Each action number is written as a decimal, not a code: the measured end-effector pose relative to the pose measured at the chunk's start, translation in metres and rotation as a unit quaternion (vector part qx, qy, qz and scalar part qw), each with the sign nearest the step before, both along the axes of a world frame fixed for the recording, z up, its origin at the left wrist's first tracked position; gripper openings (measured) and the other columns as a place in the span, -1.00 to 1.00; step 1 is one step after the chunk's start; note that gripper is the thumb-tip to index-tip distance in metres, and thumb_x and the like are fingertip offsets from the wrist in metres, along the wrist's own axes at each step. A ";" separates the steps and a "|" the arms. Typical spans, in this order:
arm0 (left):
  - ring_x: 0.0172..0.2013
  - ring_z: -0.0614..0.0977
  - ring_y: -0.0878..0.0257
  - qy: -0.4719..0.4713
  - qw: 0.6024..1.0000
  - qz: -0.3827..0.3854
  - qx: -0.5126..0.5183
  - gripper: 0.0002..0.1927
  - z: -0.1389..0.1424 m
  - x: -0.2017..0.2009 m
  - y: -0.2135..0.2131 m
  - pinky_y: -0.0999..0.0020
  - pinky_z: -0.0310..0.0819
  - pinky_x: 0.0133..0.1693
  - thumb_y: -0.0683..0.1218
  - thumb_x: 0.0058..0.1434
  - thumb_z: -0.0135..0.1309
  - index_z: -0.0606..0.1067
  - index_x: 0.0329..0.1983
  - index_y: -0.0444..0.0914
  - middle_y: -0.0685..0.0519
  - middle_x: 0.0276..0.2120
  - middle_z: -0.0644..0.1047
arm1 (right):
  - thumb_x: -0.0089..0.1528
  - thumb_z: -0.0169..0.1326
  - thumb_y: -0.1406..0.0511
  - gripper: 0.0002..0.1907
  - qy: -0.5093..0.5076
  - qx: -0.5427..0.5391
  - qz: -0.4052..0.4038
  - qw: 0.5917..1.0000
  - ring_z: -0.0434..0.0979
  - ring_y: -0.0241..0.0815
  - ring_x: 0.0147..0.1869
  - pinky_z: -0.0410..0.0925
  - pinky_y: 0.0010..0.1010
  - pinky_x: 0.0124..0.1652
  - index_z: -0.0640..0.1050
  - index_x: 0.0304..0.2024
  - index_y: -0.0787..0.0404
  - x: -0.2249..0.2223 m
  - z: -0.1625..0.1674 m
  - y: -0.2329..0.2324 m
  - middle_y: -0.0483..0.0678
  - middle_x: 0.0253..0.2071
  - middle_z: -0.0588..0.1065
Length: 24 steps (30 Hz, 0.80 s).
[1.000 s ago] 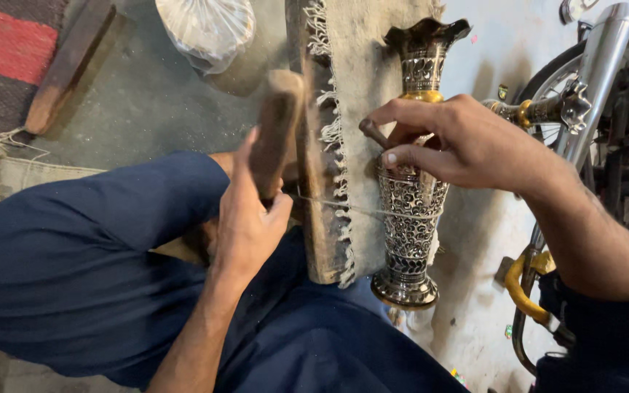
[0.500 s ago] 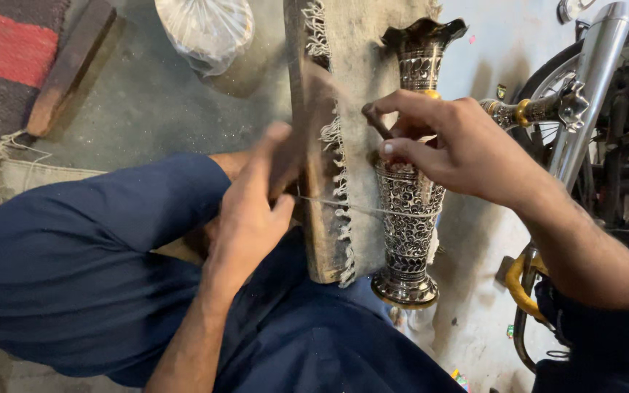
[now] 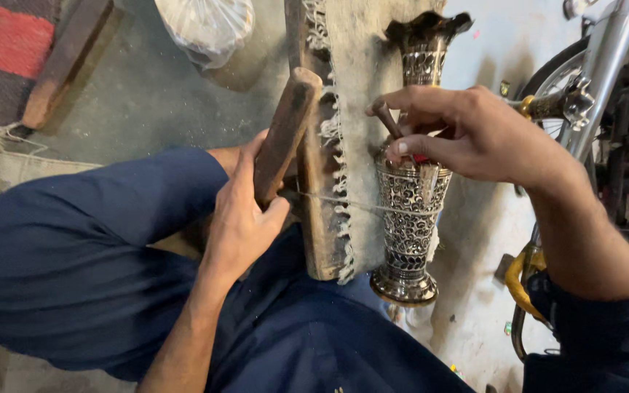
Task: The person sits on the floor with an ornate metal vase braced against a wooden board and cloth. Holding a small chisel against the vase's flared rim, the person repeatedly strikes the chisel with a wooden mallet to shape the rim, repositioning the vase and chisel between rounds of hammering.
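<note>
Gripping wooden mallet [image 3: 285, 131], left hand [image 3: 245, 218] raised it; right hand [image 3: 475, 135] pinches punch [image 3: 387, 120] on vase [image 3: 409, 211].

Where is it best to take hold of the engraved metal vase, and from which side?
Probably at the narrow neck of the metal vase, just under the flared rim, coming from the right. The fringed cloth lies along its left side, and the right hand works at mid-body.

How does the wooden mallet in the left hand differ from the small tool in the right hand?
The wooden mallet is thick, blocky and brown; the small tool is thin and dark. The left hand wraps the mallet in a full fist, raised off the work; the right hand pinches the tool with its fingertips against the ornate metal vase. The mallet leans over the wooden board; the tool points down at the vase. Both are hand-held.
</note>
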<state>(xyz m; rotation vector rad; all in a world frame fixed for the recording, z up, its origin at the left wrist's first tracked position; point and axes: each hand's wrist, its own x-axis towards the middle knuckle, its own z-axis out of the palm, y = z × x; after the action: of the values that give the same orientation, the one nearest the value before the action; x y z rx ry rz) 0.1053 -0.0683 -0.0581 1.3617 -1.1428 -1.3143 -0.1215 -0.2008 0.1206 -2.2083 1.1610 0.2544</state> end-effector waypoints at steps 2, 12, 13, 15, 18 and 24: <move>-0.10 0.71 -0.03 0.008 0.998 -0.013 0.064 -0.19 -0.002 -0.008 0.002 0.14 0.55 -0.05 -0.25 0.11 0.09 0.17 0.46 -0.08 -0.18 -0.18 0.61 | 0.26 0.19 0.22 -0.49 -0.015 -0.010 0.021 1.000 0.74 -0.25 -0.23 0.51 -0.41 -0.28 0.45 0.24 0.18 -0.006 -0.002 0.001 -0.08 -0.29 0.68; 0.25 0.52 -0.14 0.004 0.989 0.061 -0.131 -0.23 0.001 -0.022 0.000 0.16 0.46 0.22 -0.37 0.18 0.10 0.19 0.45 -0.21 -0.21 0.22 0.46 | 0.27 0.22 0.21 -0.53 -0.044 -0.031 0.050 0.997 0.73 -0.21 -0.25 0.52 -0.40 -0.28 0.48 0.20 0.16 -0.011 -0.003 0.002 -0.07 -0.29 0.67; 0.33 0.50 -0.14 -0.069 0.984 0.035 -0.162 -0.22 0.003 -0.020 -0.002 0.17 0.45 0.24 -0.38 0.14 0.10 0.22 0.44 -0.20 -0.21 0.27 0.46 | 0.26 0.22 0.21 -0.53 -0.042 -0.027 0.044 0.998 0.73 -0.21 -0.27 0.52 -0.41 -0.30 0.48 0.20 0.16 -0.010 -0.002 0.002 -0.08 -0.31 0.67; 0.36 0.46 -0.18 -0.054 0.981 0.046 -0.180 -0.19 0.008 -0.018 -0.003 0.12 0.40 0.28 -0.39 0.14 0.08 0.17 0.47 -0.23 -0.24 0.33 0.42 | 0.27 0.22 0.22 -0.54 -0.054 -0.020 0.045 0.997 0.74 -0.21 -0.26 0.52 -0.41 -0.28 0.49 0.19 0.16 -0.011 0.000 0.002 -0.07 -0.31 0.67; 0.16 0.53 -0.15 -0.175 0.973 0.016 -0.148 -0.18 0.013 -0.017 -0.004 0.06 0.40 0.16 -0.35 0.14 0.12 0.20 0.49 -0.15 -0.19 0.12 0.48 | 0.26 0.22 0.24 -0.54 -0.053 -0.021 0.049 0.997 0.74 -0.19 -0.26 0.52 -0.38 -0.27 0.49 0.19 0.17 -0.012 0.001 0.001 -0.06 -0.31 0.67; 0.03 0.60 -0.12 -0.184 0.970 0.050 -0.153 -0.17 0.012 -0.021 -0.003 0.06 0.49 0.04 -0.33 0.13 0.11 0.19 0.49 -0.12 -0.16 0.07 0.52 | 0.27 0.21 0.24 -0.52 -0.069 -0.007 0.066 0.995 0.75 -0.16 -0.21 0.53 -0.38 -0.23 0.49 0.23 0.20 -0.015 -0.002 -0.003 -0.03 -0.28 0.68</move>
<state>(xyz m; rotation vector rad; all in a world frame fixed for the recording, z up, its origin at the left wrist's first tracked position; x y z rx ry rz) 0.0847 -0.0710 -0.0459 1.4415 -1.4372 -0.7895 -0.1369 -0.2038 0.1190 -2.2802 0.9466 0.1448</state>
